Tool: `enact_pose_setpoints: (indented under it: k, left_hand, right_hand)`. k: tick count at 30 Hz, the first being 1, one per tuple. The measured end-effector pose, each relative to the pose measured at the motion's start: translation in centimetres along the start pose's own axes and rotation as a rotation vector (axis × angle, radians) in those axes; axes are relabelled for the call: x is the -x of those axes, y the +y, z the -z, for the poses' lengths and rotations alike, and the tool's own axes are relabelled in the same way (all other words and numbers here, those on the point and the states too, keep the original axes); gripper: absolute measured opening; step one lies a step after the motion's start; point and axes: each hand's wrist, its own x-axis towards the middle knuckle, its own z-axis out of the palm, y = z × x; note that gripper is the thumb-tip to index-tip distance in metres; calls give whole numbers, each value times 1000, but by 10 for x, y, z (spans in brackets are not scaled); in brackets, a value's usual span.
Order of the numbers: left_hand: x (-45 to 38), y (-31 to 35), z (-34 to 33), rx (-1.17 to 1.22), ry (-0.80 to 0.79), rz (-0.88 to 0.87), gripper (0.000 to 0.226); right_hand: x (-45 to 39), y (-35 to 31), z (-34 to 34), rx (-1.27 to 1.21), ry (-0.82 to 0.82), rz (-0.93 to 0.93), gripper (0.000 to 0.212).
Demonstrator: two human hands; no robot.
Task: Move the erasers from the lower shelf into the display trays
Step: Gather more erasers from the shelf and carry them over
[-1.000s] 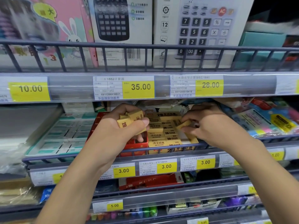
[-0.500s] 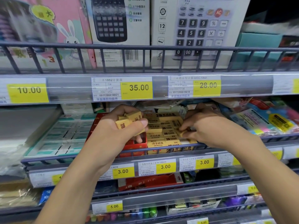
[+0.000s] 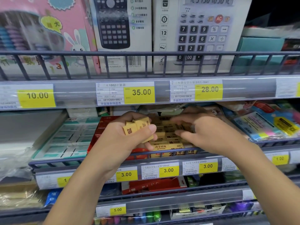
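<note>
Yellow 2B erasers fill a display tray on the middle shelf, behind its wire rail. The left hand clamps a clutch of loose erasers at the tray's 9 o'clock edge — thumb pressed across them. The right hand — blurred — lies over the tray's 3 o'clock side, fingers stretched onto the rows, gripping nothing visible.
</note>
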Motion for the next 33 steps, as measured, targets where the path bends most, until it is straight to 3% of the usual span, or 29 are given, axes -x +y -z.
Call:
enact_pose_setpoints:
  k: [3,6,13,17,20,26,29,33]
  left_hand:
    - [1,1,-7,25,-16,8,27]
    - [1,1,-12,30,-45,-7,31]
    - [3,-2,-12,39,-89,-44,47]
    - [3,-3,-9,12,-65,-69,62]
    - [3,-5,-4,-15,-2,-81,49]
    - [1,-4,0,14,34,-118,38]
    - [2,-2,-3,32,60,-130,31]
    - [0,-4,-7,77,90,-107,33]
  right_hand:
    - [7,-23,-1,-327,122,162,38]
    - [6,-40,-9,-431,121,269,56]
    - [2,-44,-22,-455,298,270,43]
    - [2,-51,-29,-896,303,219,36]
    - [2,-49,-25,-1093,310,196,32]
    - [2,-38,-14,-955,149,146,33]
    - [5,-40,-18,-953,177,123,28]
    - [11,-40,-23,-388,369,189,35]
